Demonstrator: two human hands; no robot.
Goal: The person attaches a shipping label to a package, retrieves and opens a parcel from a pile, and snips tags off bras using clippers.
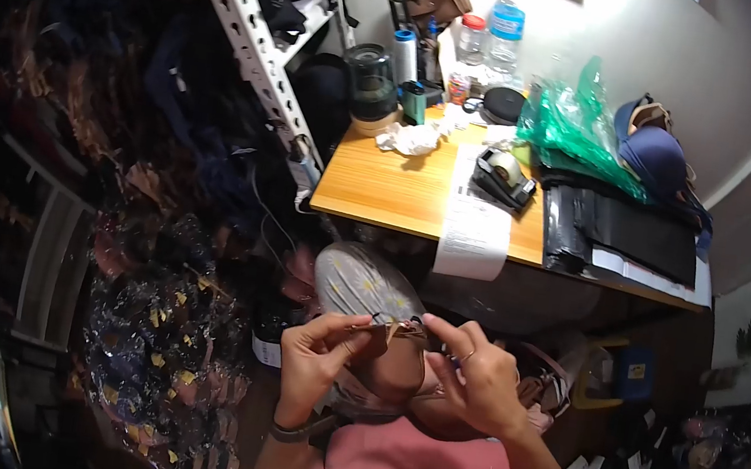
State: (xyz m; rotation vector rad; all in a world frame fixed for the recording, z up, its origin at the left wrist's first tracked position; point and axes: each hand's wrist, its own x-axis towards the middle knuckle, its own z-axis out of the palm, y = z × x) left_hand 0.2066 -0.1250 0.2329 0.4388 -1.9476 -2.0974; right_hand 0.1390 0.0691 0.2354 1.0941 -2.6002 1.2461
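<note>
A brown bra (389, 369) with smooth moulded cups hangs in front of my pink top, held up between both hands. My left hand (319, 352) pinches one end of its thin upper edge, thumb against index finger. At the other end, my right hand (478, 373), wearing a ring, grips the edge or strap near a small dark piece. The stretch between the fingertips is narrow, and its details are too small to make out. Just behind it is a round seat with a grey daisy-patterned cover (360, 280).
The wooden table (382, 183) ahead bears a tape dispenser (504, 177), a printed paper (474, 233) over its front edge, green plastic (574, 133), a blue bra (654, 155) and black plastic bags (631, 235). Bagged garments (175, 350) pile up at left. A white metal shelf post (253, 48) stands beside the table.
</note>
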